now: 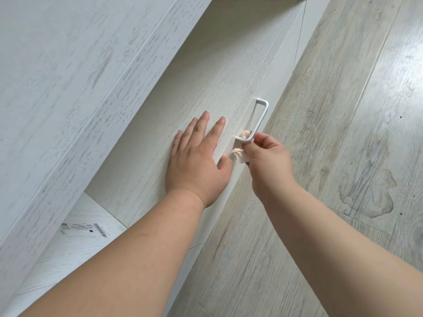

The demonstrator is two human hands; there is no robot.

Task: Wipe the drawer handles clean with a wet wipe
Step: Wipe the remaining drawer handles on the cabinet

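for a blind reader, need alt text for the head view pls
The right hand rubs a crumpled wet wipe on the near end of a white drawer handle, while the left hand lies flat on the drawer front. Pale wood floor lies beyond.

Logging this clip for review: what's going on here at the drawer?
A person is cleaning a white drawer handle. The right hand holds a crumpled wipe in a pinch grip, pressed against the handle's near end. The left hand lies flat, fingers spread, on the drawer front, seemingly steadying it. The far end of the handle is uncovered. A label lies on the pale surface at the lower left, and a stain marks the floor to the right.
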